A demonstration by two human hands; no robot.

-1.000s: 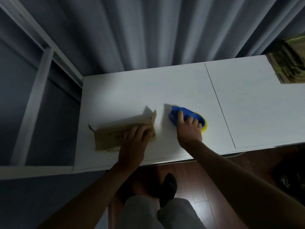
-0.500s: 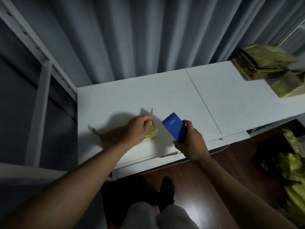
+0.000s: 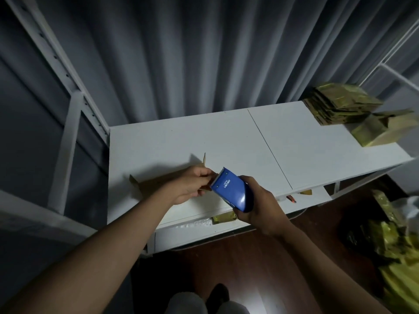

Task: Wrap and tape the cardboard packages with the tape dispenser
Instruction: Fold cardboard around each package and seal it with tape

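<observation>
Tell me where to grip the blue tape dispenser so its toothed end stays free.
Grip the blue tape dispenser by its rounded rear body, coming from the near side, as the right hand does. The serrated cutter sits at the far end, pointing at the cardboard package, so fingers belong behind it.

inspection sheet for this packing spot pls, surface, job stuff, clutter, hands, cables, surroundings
surface: white table, two panels with a seam between them
job's things: cardboard package lying flat near the front left, end flap standing up; blue tape dispenser lifted off the table, toothed end at the package's right end
clutter: stack of flattened cardboard at the far right corner, a folded package beside it; small scraps on the lower shelf
hands: left hand grips the package's right end; right hand holds the dispenser
cables: nothing seen
surroundings: grey curtain behind, white metal frame at left, wooden floor, yellowish bags on the floor at right
</observation>
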